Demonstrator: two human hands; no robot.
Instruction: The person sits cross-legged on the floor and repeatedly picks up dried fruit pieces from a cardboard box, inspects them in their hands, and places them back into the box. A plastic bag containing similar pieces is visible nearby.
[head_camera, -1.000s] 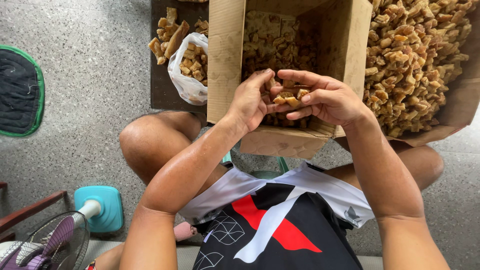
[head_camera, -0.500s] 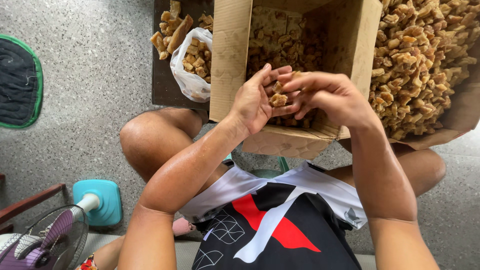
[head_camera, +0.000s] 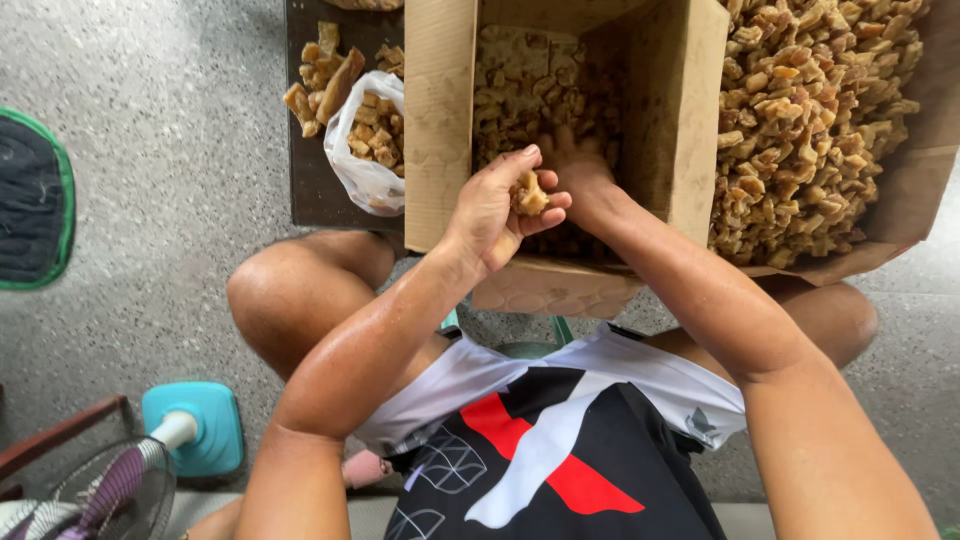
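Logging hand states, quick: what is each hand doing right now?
Left hand: closed on a brown chunk.
Right hand: reaching into the cardboard box; its grip cannot be told.

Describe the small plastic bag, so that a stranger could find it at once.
Start at the tall cardboard box between the person's knees. Just left of it, on a dark board, sits the white plastic bag, open and holding brown chunks. Its neighbours lie loose.

Tall brown cardboard box (head_camera: 440, 120) up front; clear plastic bag (head_camera: 365, 150) just left of it, wider open carton (head_camera: 900, 190) right.
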